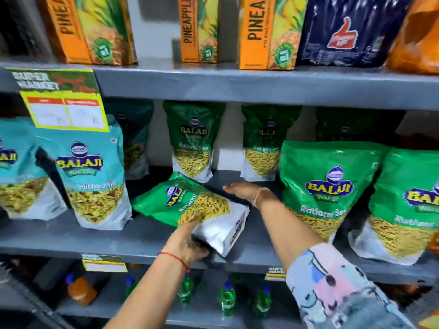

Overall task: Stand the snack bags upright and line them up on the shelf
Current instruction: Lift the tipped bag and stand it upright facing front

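A green Ratlami Sev snack bag [190, 205] lies tilted on its back on the grey middle shelf [95, 236], its white base pointing toward the shelf's front edge. My left hand [192, 243] grips that bag at its lower white corner. My right hand [244, 189] is flat and open, palm down, just behind the bag's right side. Two green bags [192, 141] [263, 143] stand upright at the back. Larger green bags [327, 186] [408, 205] stand at the right front. Teal Mitha Mix bags [95, 176] stand at the left.
Pineapple juice cartons [263, 32] and a dark bottle pack [349, 29] fill the shelf above. A yellow price tag [64, 108] hangs at the upper left. Green bottles [226, 298] stand on the shelf below.
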### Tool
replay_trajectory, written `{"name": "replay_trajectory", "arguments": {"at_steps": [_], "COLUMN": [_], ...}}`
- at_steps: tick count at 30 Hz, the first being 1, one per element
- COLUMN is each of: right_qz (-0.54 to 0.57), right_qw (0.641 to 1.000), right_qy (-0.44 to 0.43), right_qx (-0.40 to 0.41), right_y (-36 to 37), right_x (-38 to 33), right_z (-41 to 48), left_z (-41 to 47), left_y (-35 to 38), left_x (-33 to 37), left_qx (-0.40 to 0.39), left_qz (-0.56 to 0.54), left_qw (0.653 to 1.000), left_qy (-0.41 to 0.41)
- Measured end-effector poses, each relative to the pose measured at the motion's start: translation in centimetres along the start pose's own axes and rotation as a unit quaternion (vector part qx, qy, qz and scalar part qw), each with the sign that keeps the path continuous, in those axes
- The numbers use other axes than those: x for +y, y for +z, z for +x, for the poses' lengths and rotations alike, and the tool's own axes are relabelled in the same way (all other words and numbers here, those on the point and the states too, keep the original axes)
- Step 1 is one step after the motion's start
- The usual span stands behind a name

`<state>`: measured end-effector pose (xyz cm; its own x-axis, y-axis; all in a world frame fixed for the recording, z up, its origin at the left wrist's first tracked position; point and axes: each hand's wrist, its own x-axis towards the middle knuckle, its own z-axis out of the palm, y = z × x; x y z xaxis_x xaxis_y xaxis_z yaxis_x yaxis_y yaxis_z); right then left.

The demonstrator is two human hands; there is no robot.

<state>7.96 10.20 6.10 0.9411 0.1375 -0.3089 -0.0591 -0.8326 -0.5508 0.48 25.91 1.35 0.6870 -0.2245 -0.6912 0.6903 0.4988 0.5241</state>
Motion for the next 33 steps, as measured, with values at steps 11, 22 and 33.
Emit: {"name": "replay_trajectory", "arguments": {"at_steps": [11,22,33], "right_qz": [-0.008,0.35,0.389], "right_qw": [0.999,0.93,0.891], "right_qy": [0.02,-0.058,-0.063], "right_qx": [-0.045,0.099,0.224], "right_y": [0.3,3.1,8.5], "right_x": [2.6,4.6,6.8], "right_z": [0.6,-0.3,0.8], "left_z": [1.6,3.8,6.1], "left_y": [0.7,-0.2,-0.2], "left_x": [-2.5,1.7,4.3], "left_qx": [0.046,0.062,-0.059], "left_qz": [0.112,0.324,0.383], "left_qw": [0.985,0.883,0.854], "left_qy": [0.121,0.335,0.347]}}
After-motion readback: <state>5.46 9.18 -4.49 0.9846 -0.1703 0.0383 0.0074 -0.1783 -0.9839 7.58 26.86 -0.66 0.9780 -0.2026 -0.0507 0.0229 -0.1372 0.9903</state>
